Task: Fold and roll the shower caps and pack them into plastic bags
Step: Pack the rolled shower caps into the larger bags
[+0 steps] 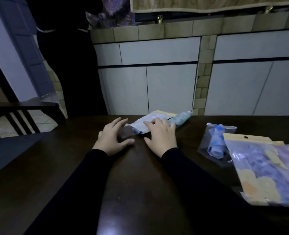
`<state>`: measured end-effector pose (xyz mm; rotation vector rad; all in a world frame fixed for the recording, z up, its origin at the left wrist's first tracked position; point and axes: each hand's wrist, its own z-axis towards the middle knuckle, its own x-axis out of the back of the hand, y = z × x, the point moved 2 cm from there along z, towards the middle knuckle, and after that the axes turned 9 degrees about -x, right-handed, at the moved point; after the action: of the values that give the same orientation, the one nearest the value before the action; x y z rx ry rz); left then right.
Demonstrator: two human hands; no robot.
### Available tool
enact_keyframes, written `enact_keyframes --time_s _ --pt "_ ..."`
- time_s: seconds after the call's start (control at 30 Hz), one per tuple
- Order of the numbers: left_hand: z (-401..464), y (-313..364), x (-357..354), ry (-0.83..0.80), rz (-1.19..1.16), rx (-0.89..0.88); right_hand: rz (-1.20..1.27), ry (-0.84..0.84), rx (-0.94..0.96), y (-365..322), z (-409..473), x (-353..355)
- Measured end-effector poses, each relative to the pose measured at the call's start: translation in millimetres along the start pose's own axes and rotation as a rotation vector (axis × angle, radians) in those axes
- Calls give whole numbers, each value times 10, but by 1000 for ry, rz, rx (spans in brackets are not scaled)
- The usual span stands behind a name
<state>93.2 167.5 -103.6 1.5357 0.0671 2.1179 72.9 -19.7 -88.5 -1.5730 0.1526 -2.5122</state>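
left hand (112,138): I see it flat on the dark surface (140,184), fingers spread and relaxed, holding nothing; fingertips just beside the corner of a clear plastic bag (141,125).
right hand (161,136): fingers straight, spread, pressing down on that plastic bag; thumb out toward the left hand, resting on the surface.
plastic bag: lies flat near the far edge of the surface, between and under my hands; something blue shows inside at its near end, too blurred for me to tell the shape.
rolled cap (180,118): pale blue roll just beyond the right hand, at the far edge, touching the bag; I can't tell if it's in it or on it.
packed bag (215,143): small clear bag with a blue rolled cap inside, well right of my hands.
big pack (266,168): large clear pack with yellow header, purple and tan contents, at right edge, overlapping the packed bag's corner.
sleeves (82,180): black, both arms.
background: white cabinets (157,82), chair (21,116) at left.
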Motion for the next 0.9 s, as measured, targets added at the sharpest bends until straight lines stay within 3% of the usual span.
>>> enact_keyframes --time_s 0.13,0.27,0.47,0.67,0.77,0.9 --pt "124 -72 -59 -12 -156 -26 80 24 50 0 113 -81" --pt "56 -58 -24 120 -287 -34 235 16 22 58 79 -67" --pt "-161 68 88 245 -303 -175 506 -13 -99 260 -74 86" --pt "-336 279 217 259 -462 -51 515 28 21 304 -228 206" --pt "-344 381 245 267 -513 -35 561 31 -24 342 -293 263" --pt "-338 505 175 299 -659 -2 641 -95 -157 410 -344 237"
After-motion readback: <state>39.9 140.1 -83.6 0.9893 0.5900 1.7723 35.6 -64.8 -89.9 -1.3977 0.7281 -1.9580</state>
